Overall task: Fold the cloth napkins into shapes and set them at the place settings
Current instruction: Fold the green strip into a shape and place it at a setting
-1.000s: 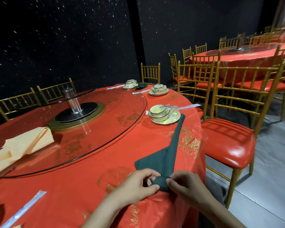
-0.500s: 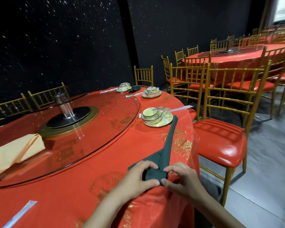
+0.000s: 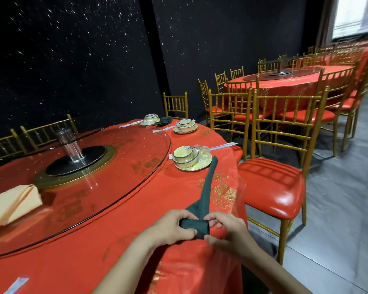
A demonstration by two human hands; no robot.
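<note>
Left fingers: the left hand [image 3: 170, 229] had its fingers [image 3: 186, 215] and thumb curled round the left end of the roll, pinching it.
Right fingers: the right hand [image 3: 227, 232] pinched the roll's right end, with the forefinger hooked over the top and the thumb underneath.
Green napkin: the green napkin [image 3: 194, 225] lay near the front edge of the tabletop [image 3: 136, 219]. Its near end was wound into a short, thick roll between the two hands. A long narrow tail ran away from it to a tip just beside the plate.
What changed: a second earlier the near end was only a small tucked tip under the fingertips. By this moment it had grown into a fuller roll lying crosswise.
Meaning for the task: the shaping looked well begun but unfinished, since most of the tail remained unrolled.
Place setting: the place setting [image 3: 191, 160], a plate carrying a bowl and a glass, held no napkin yet.
Farther out: an orange cloth [image 3: 11, 202] rested on the glass turntable [image 3: 115, 187], and a red-seated chair [image 3: 272, 187] stood to the right.
</note>
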